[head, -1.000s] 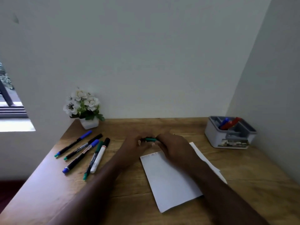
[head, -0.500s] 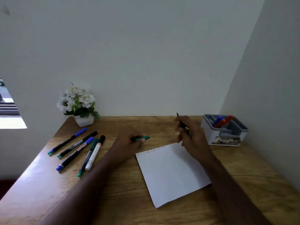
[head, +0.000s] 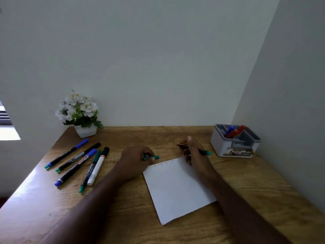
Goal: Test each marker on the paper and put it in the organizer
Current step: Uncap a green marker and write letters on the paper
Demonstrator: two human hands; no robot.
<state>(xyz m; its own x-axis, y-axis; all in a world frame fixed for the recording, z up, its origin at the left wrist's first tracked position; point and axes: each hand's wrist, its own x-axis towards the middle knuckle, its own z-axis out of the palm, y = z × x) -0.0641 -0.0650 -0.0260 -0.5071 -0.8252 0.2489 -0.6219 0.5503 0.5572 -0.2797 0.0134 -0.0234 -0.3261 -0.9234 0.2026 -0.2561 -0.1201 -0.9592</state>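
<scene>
Two hands (head: 175, 154); paper (head: 177, 189) scribbles unreadable.

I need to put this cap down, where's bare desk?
Bare wood lies between the flower pot and the organizer along the wall, and near the front edge left of the paper. The loose markers crowd the left.

On the wooden desk (head: 123, 217), the left hand (head: 135, 161) pinches a green marker cap (head: 152, 157) just off the far left corner of the white paper (head: 177, 189). The right hand (head: 195, 154) grips the uncapped green marker (head: 204, 152) over the paper's far edge. Five capped markers (head: 77, 162) lie near the desk's left edge. A grey organizer (head: 233, 147) holding a blue and a red marker sits at the far right corner, a potted white flower (head: 79, 111) at the far left.
</scene>
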